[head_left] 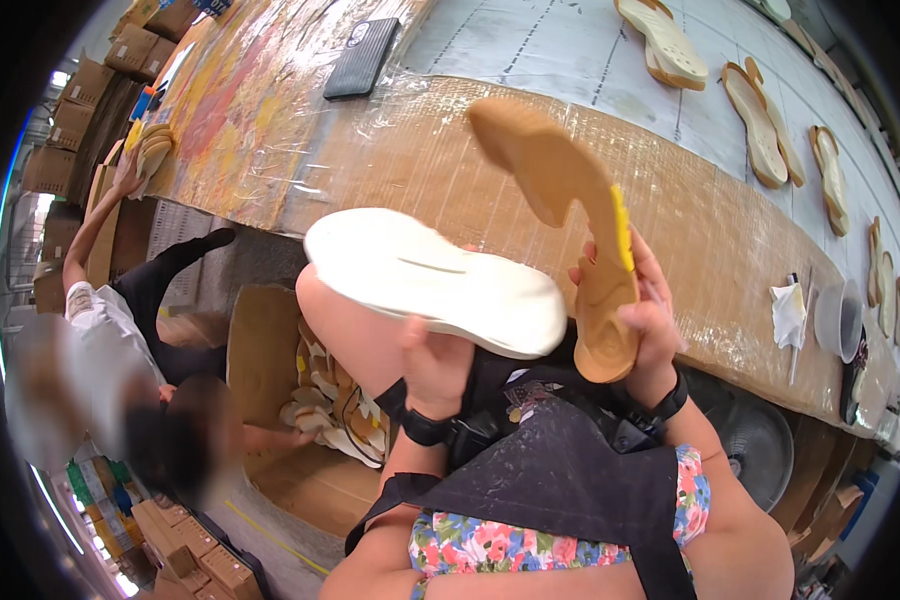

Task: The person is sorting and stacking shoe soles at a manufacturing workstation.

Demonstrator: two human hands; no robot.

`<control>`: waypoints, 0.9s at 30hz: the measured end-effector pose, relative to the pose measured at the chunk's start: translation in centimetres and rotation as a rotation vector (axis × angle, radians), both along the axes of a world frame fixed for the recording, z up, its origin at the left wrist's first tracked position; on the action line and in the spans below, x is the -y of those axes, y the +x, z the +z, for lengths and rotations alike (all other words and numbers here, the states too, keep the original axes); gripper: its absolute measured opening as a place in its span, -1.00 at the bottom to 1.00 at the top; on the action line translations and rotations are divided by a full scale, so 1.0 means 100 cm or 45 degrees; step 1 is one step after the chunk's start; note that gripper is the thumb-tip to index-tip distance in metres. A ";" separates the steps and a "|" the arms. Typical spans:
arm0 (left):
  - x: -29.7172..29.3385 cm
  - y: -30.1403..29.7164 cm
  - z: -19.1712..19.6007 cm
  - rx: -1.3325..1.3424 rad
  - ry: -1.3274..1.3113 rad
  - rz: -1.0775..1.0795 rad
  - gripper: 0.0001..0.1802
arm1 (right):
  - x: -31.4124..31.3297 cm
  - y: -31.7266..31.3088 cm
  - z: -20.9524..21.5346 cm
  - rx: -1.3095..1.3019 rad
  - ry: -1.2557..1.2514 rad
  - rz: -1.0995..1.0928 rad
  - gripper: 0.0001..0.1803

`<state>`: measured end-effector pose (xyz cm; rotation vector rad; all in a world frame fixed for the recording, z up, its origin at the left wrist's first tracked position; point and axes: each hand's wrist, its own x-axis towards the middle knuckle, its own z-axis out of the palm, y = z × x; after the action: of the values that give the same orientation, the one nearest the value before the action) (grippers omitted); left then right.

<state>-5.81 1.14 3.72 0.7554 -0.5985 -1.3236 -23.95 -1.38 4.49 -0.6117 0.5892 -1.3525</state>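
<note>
My left hand (436, 366) is closed on the near edge of a white shoe sole (430, 275), with the thumb showing below it and the other fingers mostly hidden underneath. The sole lies nearly level above my lap. To its right, my right hand (652, 315) grips a tan shoe sole piece (560, 170), curved and cut out along one side, with a yellow strip on its outer edge. This tan piece stands upright and apart from the white sole, its far end over the cardboard-covered bench edge.
The wrapped cardboard bench top (730, 230) runs ahead of me, bearing a black phone (363, 58). Paired soles (760, 125) sit along a grey belt beyond. At right are a clear cup (839, 320) and a fan (750, 445). A box of soles (270, 350) and a co-worker (110, 340) are left.
</note>
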 end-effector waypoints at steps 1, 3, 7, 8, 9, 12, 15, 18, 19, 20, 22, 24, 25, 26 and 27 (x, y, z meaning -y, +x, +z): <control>0.004 0.004 0.003 -0.013 0.006 0.003 -0.19 | 0.002 -0.005 0.001 0.064 0.124 0.007 -0.15; 0.008 0.012 0.007 -0.165 -0.041 0.098 -0.05 | 0.004 -0.011 0.000 0.112 0.126 -0.004 -0.20; 0.004 0.011 0.007 -0.252 -0.097 -0.096 -0.04 | 0.007 -0.021 -0.002 0.253 0.201 -0.052 -0.25; 0.004 0.007 0.006 -0.368 -0.078 -0.140 -0.06 | 0.006 -0.023 -0.002 0.262 0.180 -0.035 -0.25; 0.003 0.003 0.006 -0.454 -0.041 -0.188 -0.08 | 0.006 -0.024 -0.001 0.257 0.179 -0.057 -0.26; 0.002 -0.006 0.007 -0.374 0.006 -0.294 -0.06 | 0.003 -0.029 0.001 0.256 0.156 -0.059 -0.26; 0.002 -0.013 0.006 -0.406 0.086 -0.319 -0.07 | 0.001 -0.033 0.003 0.224 0.109 0.008 -0.25; 0.005 -0.015 0.002 -0.578 0.032 -0.459 -0.01 | 0.000 -0.036 0.004 0.164 0.095 0.038 -0.25; 0.007 -0.016 -0.001 -0.612 0.068 -0.481 0.01 | -0.001 -0.037 0.004 0.151 0.104 0.050 -0.24; 0.007 -0.017 -0.003 -0.619 0.035 -0.510 0.01 | -0.001 -0.039 0.004 0.143 0.107 0.026 -0.24; 0.006 -0.017 -0.008 -0.661 0.213 -0.466 -0.08 | 0.000 -0.041 0.004 0.157 0.129 0.075 -0.25; 0.005 -0.018 -0.011 -0.529 0.185 -0.463 -0.18 | -0.002 -0.044 0.006 0.182 0.101 0.077 -0.29; 0.005 -0.017 -0.012 -0.486 0.172 -0.453 -0.25 | -0.003 -0.046 0.008 0.199 0.092 0.081 -0.34; 0.007 -0.017 -0.012 -0.443 0.162 -0.440 -0.31 | -0.003 -0.048 0.010 0.206 0.092 0.066 -0.34; 0.007 -0.018 -0.011 -0.218 0.169 -0.376 -0.44 | -0.004 -0.051 0.013 0.123 0.111 0.076 -0.38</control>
<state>-7.59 0.44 2.61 0.6690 -0.5005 -1.6954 -29.04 -1.02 5.78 -0.4873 0.5445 -1.2859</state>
